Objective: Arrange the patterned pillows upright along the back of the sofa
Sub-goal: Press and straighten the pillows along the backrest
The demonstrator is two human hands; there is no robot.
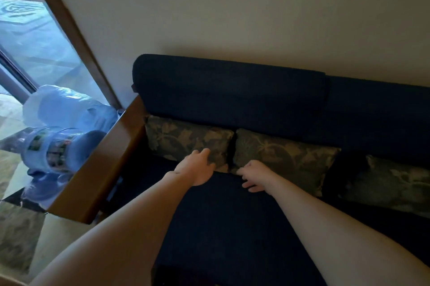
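Note:
Three grey-green leaf-patterned pillows lean against the dark blue sofa back (pixel 232 90). The left pillow (pixel 181 139) stands by the wooden armrest. The middle pillow (pixel 286 157) stands beside it, edges touching. The right pillow (pixel 391 181) lies more tilted at the frame's right edge. My left hand (pixel 197 167) rests flat on the lower right corner of the left pillow, fingers apart. My right hand (pixel 253 176) touches the lower left corner of the middle pillow with fingers spread over the seat cushion (pixel 221 227). Neither hand grips anything.
A brown wooden armrest (pixel 104 164) bounds the sofa on the left. Beyond it lie large blue water bottles (pixel 60 146) and a white plastic bag (pixel 58 106) by a window. A plain wall rises behind the sofa.

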